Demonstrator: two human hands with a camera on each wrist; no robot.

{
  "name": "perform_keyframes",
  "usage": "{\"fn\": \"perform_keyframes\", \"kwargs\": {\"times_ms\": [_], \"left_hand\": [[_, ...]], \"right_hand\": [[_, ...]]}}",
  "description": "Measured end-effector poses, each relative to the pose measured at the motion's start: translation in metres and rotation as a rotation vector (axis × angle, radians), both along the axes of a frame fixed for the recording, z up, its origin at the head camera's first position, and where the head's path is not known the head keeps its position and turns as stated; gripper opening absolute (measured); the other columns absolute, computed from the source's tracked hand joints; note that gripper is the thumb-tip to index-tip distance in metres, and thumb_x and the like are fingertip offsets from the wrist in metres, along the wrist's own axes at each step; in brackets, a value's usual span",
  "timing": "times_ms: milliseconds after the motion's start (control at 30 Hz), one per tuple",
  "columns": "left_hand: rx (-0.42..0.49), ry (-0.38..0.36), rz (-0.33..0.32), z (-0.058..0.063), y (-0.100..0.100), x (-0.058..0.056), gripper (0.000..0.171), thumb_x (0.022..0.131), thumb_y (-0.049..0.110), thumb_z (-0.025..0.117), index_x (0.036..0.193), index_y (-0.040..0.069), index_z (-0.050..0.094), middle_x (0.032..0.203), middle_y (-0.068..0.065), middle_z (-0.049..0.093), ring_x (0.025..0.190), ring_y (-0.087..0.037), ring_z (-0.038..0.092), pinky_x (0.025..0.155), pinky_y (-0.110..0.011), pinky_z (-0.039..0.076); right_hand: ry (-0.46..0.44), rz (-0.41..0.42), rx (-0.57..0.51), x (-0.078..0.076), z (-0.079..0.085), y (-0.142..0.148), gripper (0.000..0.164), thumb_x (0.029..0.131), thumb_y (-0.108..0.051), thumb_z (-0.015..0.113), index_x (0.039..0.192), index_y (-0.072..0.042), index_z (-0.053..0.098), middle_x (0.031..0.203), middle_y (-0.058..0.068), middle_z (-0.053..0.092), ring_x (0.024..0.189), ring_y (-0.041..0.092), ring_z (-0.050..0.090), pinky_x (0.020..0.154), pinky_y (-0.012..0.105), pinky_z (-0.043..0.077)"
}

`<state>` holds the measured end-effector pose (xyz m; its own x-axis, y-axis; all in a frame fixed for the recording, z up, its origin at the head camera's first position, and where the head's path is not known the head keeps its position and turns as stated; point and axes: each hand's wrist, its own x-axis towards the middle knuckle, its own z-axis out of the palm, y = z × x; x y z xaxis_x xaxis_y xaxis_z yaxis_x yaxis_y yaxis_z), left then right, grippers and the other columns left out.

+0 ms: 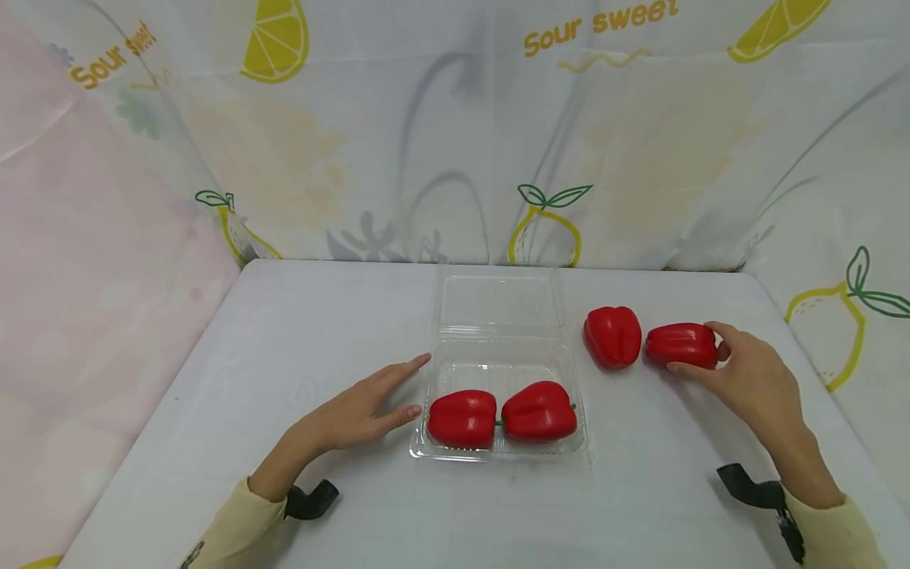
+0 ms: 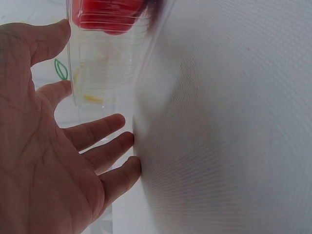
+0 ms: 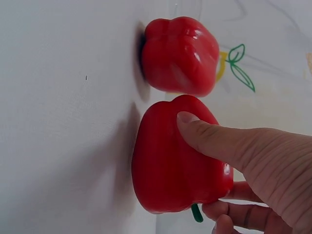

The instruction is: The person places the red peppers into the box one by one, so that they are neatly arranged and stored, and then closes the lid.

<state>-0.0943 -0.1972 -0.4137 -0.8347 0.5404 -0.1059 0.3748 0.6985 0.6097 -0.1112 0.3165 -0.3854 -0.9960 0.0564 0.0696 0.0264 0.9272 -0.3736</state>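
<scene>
My right hand (image 1: 757, 379) grips a red bell pepper (image 1: 681, 345) at the right of the table, thumb on one side and fingers on the other. In the right wrist view its green stem (image 3: 197, 213) points toward the palm. Just left of it lies another red bell pepper (image 1: 613, 337). A clear plastic clamshell box (image 1: 498, 371) stands with its lid (image 1: 501, 300) folded back, and two red bell peppers (image 1: 462, 419) lie side by side in its front half. My left hand (image 1: 362, 407) has its fingers extended at the box's left edge, the thumb close to the wall.
A white table (image 1: 320, 316) carries everything. Behind it hangs a fabric backdrop (image 1: 398, 142) with lemon prints, and a pinkish cloth (image 1: 92, 276) borders the left side. Both wrists wear black straps (image 1: 311, 499).
</scene>
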Motion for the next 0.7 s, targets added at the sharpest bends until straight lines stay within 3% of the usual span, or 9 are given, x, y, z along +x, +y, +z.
{"fn": "perform_keyframes", "kwargs": {"times_ms": [333,700], "left_hand": [[-0.012,-0.004,0.007,-0.001,0.000,0.000,0.074,0.093,0.060,0.054,0.157,0.037,0.024,0.155,0.002,0.036,0.141,-0.023,0.035,0.104,-0.057,0.040],[-0.004,0.002,-0.005,-0.001,0.000,-0.001,0.074,0.094,0.059,0.054,0.157,0.037,0.023,0.154,0.003,0.036,0.140,-0.021,0.036,0.105,-0.055,0.039]], "right_hand": [[0.053,-0.008,-0.014,0.005,0.011,-0.006,0.082,0.076,-0.045,0.082,0.132,0.006,0.049,0.095,0.024,0.059,0.079,0.034,0.053,0.051,0.028,0.043],[0.129,0.000,-0.021,0.010,0.027,-0.018,0.078,0.077,-0.047,0.081,0.131,0.002,0.052,0.093,0.020,0.058,0.077,0.032,0.051,0.049,0.030,0.041]]}}
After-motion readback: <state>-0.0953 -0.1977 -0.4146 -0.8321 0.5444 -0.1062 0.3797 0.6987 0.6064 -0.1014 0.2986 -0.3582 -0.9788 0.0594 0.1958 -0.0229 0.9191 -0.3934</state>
